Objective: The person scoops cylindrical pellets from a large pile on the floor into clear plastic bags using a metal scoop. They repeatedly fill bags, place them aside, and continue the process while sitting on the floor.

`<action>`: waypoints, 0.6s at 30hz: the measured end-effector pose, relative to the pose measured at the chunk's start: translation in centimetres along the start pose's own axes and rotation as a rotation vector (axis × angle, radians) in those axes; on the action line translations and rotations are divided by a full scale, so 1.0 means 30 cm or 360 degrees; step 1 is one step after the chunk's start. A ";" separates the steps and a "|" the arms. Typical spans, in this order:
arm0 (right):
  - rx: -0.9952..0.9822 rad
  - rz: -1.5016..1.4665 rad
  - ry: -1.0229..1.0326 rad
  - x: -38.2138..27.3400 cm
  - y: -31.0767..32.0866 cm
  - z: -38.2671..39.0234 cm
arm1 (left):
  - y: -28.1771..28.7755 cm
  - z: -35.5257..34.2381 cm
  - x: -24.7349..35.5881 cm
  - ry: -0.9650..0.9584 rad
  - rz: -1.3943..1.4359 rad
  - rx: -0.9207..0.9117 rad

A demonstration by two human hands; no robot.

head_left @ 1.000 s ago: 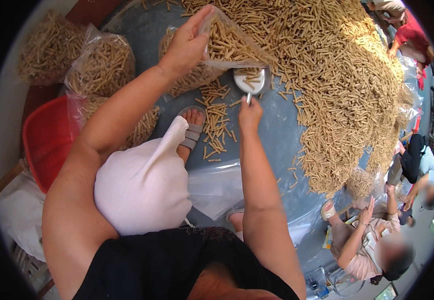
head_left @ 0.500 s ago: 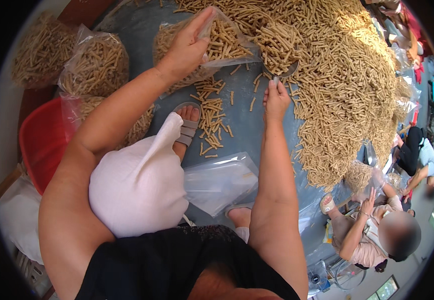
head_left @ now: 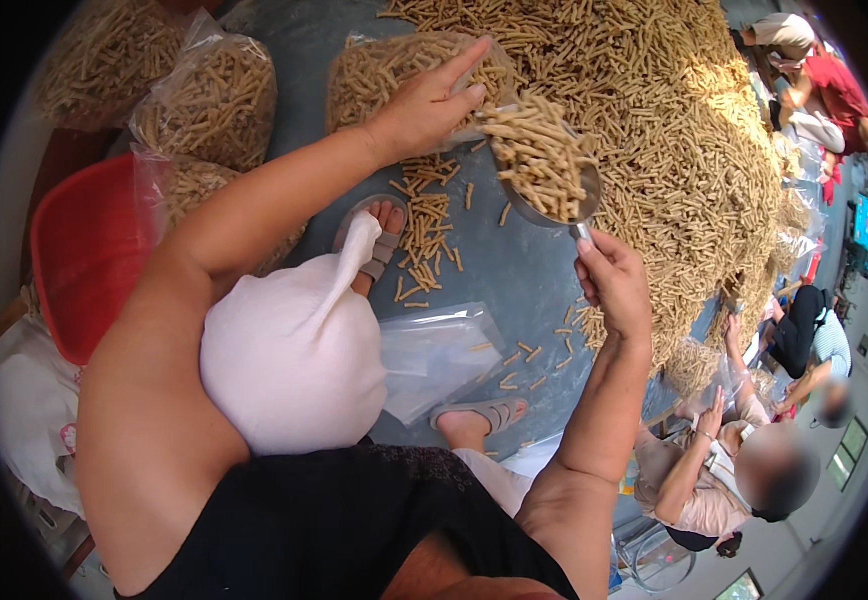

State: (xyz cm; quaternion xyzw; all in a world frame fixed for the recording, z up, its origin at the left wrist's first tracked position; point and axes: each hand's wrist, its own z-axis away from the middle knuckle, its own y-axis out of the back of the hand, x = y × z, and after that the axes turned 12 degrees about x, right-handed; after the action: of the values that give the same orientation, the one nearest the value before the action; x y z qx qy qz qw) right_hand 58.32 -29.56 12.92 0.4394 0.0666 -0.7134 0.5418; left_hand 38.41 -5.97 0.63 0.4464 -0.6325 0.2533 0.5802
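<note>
In my right hand (head_left: 618, 285) is the handle of a metal scoop (head_left: 592, 205), my fingers closed round it. Short tan sticks (head_left: 544, 150) heap up over the scoop, whose front lies close to the mouth of a clear plastic bag (head_left: 379, 75). Similar sticks fill much of that bag. My left hand (head_left: 432, 108) holds the bag at its mouth, thumb and forefinger spread apart; the other fingers are partly hidden.
A large pile of sticks (head_left: 684, 170) spreads to the right. Filled bags (head_left: 216, 100) and a red plastic chair (head_left: 84, 260) stand left. Flat clear bags (head_left: 429, 365) and loose sticks (head_left: 424, 235) lie near my feet. A co-worker (head_left: 699, 470) sits at right.
The loaded scoop has come away from the pile, and my right hand has moved right and nearer to me. My left hand has shifted right at the bag's mouth.
</note>
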 end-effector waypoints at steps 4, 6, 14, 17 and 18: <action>-0.0023 0.0689 0.0456 -0.107 -0.097 -0.090 | 0.028 0.015 0.097 0.0132 -0.0313 -0.0108; 0.0389 0.1206 0.0930 -0.171 -0.192 -0.046 | 0.046 0.027 0.062 0.0147 -0.0250 -0.0024; 0.0764 0.1150 0.0961 -0.048 -0.214 -0.002 | 0.040 -0.007 0.062 0.0178 0.0148 0.0015; 0.0374 0.0007 0.0221 0.078 -0.177 -0.019 | 0.021 -0.001 0.025 0.0117 0.0284 0.0121; 0.0364 -0.0263 0.0086 0.110 -0.187 -0.011 | 0.019 -0.007 0.018 0.0068 0.0326 0.0180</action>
State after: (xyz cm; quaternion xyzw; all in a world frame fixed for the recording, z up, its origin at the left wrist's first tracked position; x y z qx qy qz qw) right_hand 53.75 -29.47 8.28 0.5103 0.0353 -0.7464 0.4257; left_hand 38.07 -5.67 1.30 0.4059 -0.6469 0.3562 0.5385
